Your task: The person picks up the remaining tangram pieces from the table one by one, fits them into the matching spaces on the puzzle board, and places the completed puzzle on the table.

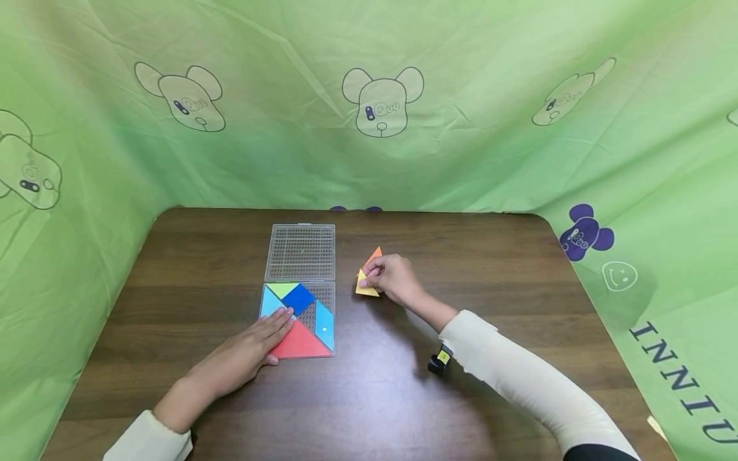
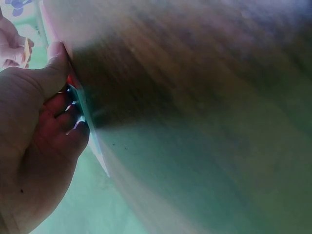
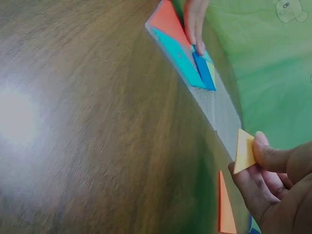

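My right hand (image 1: 394, 280) pinches a small yellow triangle tangram piece (image 3: 244, 152) between thumb and fingers, lifted over the table. Just behind it lies an orange triangle (image 3: 225, 207), partly hidden by the hand in the head view. My left hand (image 1: 250, 349) rests with straight fingers on the pieces in the clear plastic case (image 1: 334, 288), its thumb at the near edge. Inside the case are a red triangle (image 1: 302, 339), a light blue triangle (image 1: 268, 303) partly under the fingers, a dark blue square (image 1: 298, 299), a green triangle (image 1: 282, 289) and a blue parallelogram (image 1: 325, 325).
The case's transparent gridded lid (image 1: 301, 253) lies flat, opened away from me. Brown wooden table (image 1: 490, 269) surrounds the case. A green printed cloth (image 1: 277, 153) hangs along the back and sides. A small black device (image 1: 439, 362) sits by the right wrist.
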`<state>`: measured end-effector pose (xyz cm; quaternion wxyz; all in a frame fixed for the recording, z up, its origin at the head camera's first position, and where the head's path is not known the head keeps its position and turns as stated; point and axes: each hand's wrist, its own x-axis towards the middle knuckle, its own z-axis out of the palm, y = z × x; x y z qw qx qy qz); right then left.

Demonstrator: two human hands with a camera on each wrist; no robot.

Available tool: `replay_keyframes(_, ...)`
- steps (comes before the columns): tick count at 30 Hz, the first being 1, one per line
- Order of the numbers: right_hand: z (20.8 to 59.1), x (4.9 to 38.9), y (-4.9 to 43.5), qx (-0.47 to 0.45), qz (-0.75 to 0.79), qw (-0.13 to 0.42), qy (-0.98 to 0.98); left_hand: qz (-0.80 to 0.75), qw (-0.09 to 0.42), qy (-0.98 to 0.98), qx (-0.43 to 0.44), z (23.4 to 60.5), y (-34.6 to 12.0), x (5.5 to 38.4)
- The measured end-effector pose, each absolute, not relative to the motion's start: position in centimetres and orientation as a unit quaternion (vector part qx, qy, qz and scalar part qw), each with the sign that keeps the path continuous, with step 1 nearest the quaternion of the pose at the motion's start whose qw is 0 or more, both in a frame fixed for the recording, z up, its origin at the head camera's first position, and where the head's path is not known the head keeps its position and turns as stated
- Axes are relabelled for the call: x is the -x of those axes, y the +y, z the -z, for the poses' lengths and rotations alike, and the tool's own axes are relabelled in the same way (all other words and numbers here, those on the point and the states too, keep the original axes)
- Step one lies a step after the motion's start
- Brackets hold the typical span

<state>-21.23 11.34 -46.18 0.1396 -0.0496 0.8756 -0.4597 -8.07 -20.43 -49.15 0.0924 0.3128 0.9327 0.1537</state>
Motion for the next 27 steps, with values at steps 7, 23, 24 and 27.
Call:
replay_keyframes(7,45.9,21.4,10.2,0.031,0.513,0.190,0.836,-0.156,0.092,0.932,-0.314,49.2,-20.5,7.9)
replay_keyframes(23,45.8,21.3,7.1,0.009,0.583,0.255,0.772,-0.158,0.081,0.931,-0.319,49.2,-20.5,8.0)
replay_keyframes(24,45.8,21.3,7.0,0.008,0.584,0.256,0.770,-0.158,0.085,0.931,-0.317,49.2,-20.5,8.0)
replay_keyframes(27,45.8,21.3,6.7,0.014,0.583,0.255,0.771,-0.158,0.100,0.933,-0.308,49.2,-20.4,8.1)
